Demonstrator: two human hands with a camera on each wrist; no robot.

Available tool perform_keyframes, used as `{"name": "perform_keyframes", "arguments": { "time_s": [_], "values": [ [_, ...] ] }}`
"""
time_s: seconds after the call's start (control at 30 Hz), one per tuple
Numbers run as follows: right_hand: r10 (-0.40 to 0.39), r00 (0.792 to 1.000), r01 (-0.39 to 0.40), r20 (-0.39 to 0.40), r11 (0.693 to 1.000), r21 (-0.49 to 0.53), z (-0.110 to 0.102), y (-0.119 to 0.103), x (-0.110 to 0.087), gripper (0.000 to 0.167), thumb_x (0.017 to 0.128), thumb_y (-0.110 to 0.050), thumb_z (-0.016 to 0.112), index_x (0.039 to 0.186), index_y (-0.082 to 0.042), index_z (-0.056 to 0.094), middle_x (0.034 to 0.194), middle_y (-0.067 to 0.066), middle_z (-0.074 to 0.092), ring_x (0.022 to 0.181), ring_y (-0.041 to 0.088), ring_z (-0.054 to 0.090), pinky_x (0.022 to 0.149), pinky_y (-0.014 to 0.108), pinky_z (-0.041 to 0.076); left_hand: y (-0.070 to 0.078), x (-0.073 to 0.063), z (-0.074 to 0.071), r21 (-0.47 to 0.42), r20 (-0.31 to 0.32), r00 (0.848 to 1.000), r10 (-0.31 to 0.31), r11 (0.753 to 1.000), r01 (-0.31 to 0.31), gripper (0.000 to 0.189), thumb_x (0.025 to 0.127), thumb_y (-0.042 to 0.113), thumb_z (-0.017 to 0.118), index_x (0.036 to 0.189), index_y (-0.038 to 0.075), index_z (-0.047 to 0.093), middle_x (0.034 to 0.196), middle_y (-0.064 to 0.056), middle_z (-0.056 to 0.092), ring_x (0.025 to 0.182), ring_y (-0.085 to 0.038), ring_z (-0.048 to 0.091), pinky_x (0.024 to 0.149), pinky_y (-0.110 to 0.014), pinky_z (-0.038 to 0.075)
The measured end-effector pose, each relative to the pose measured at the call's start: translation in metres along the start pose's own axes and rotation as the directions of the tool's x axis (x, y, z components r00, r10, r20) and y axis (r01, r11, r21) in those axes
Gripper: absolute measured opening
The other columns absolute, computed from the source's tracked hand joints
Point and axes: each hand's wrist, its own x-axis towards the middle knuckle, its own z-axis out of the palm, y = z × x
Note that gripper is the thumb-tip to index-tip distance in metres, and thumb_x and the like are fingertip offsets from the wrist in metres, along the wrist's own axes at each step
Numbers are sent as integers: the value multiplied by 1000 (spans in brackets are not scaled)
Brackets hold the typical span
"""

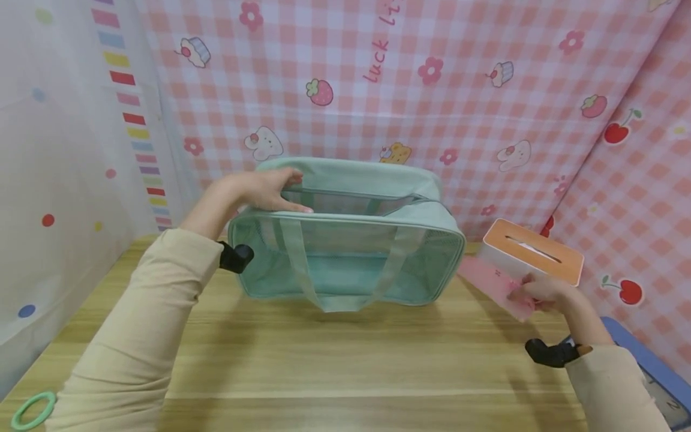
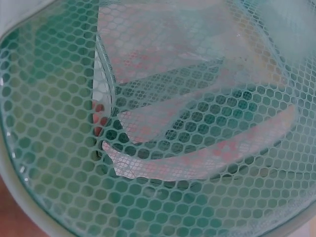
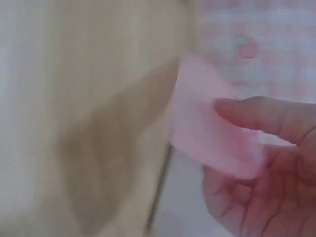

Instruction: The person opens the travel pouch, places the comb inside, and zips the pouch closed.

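Note:
A pale green travel bag (image 1: pixel 372 174) with clear and mesh panels stands upright, its top unzipped. My left hand (image 1: pixel 270 189) rests at the left end of its opening, thumb along the front rim and fingers spread toward the back side. In the left wrist view the mesh end panel (image 2: pixel 153 210) fills the picture. Off the bag's right end, my right hand (image 1: pixel 542 290) pinches a thin, flat pink item (image 1: pixel 493 281) between thumb and fingers. Up close in the right wrist view, the pink item (image 3: pixel 202 113) is blurred and slightly curved; its exact kind I cannot tell.
Behind the pink item stands a white tissue box (image 1: pixel 531 243) with an orange top. A blue-framed clock (image 1: pixel 648 360) is at the right edge, beside the right forearm. At the front left lies a green ring (image 1: pixel 33 411). Checked cloth (image 1: pixel 345 120) hangs behind the wooden table (image 1: pixel 345 366).

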Motion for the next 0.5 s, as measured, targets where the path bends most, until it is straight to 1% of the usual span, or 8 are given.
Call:
{"name": "perform_keyframes", "arguments": {
  "time_s": [0.13, 0.2, 0.27, 0.33, 0.37, 0.4, 0.43, 0.5],
  "values": [
    [26, 993, -10, -117, 990, 138, -19, -15, -7, 21, 89, -23, 54, 73, -10, 57, 68, -9, 49, 61, 3, 49, 58, 18, 49, 1, -1, -1, 0, 3, 1000, -8, 1000, 8, 85, 88, 43, 55, 144, -2, 9, 152, -19, 12, 141, -34, 13, 116, -47, 17],
    [80, 978, -30, -192, 968, 249, -26, -22, -11, 23, 88, -29, 58, 68, -17, 57, 68, -10, 49, 59, 1, 50, 60, 17, 52, 1, -1, -1, -2, 4, 1000, -8, 1000, 8, 84, 88, 43, 55, 144, -2, 9, 152, -19, 12, 141, -34, 13, 116, -48, 17],
    [148, 955, -45, -259, 930, 364, -30, -28, -16, 25, 84, -34, 63, 76, -13, 54, 79, -7, 48, 61, 1, 51, 62, 16, 53, 1, -1, -1, -7, 4, 1000, -10, 1000, 10, 84, 88, 43, 55, 144, -1, 10, 152, -19, 12, 141, -33, 13, 116, -47, 17],
    [213, 924, -20, -316, 856, 516, -33, -33, -20, 33, 77, -34, 71, 84, -11, 50, 88, -4, 43, 61, 1, 52, 62, 17, 55, 1, -1, -1, -11, 7, 1000, -9, 1000, 9, 84, 89, 42, 55, 144, -1, 10, 152, -19, 12, 141, -33, 12, 116, -47, 17],
    [238, 915, -3, -325, 811, 586, -35, -35, -22, 36, 74, -33, 74, 86, -10, 49, 89, -3, 43, 60, 3, 51, 62, 18, 55, 1, -1, -1, -13, 8, 1000, -10, 1000, 10, 84, 89, 42, 55, 144, -1, 9, 152, -19, 12, 141, -33, 12, 116, -47, 17],
    [250, 914, 22, -318, 755, 655, -38, -37, -24, 35, 73, -31, 75, 85, -9, 50, 88, -2, 43, 60, 5, 51, 61, 18, 55, 1, -1, 0, -16, 8, 1000, -11, 1000, 11, 84, 88, 42, 56, 144, -1, 9, 152, -19, 12, 141, -33, 12, 116, -47, 17],
    [247, 921, 49, -300, 692, 720, -41, -39, -25, 33, 74, -27, 75, 84, -7, 50, 88, -1, 41, 61, 6, 52, 61, 19, 55, 0, -1, 0, -17, 9, 1000, -12, 1000, 12, 84, 88, 42, 56, 144, -1, 9, 152, -19, 12, 141, -33, 12, 116, -47, 17],
    [216, 941, 110, -259, 530, 841, -48, -41, -28, 20, 75, -16, 74, 73, -8, 55, 79, -2, 46, 60, 10, 54, 60, 21, 56, 1, -1, 0, -16, 10, 1000, -15, 1000, 15, 85, 88, 42, 56, 144, -1, 9, 152, -19, 12, 141, -33, 12, 116, -47, 17]
  ]
}}
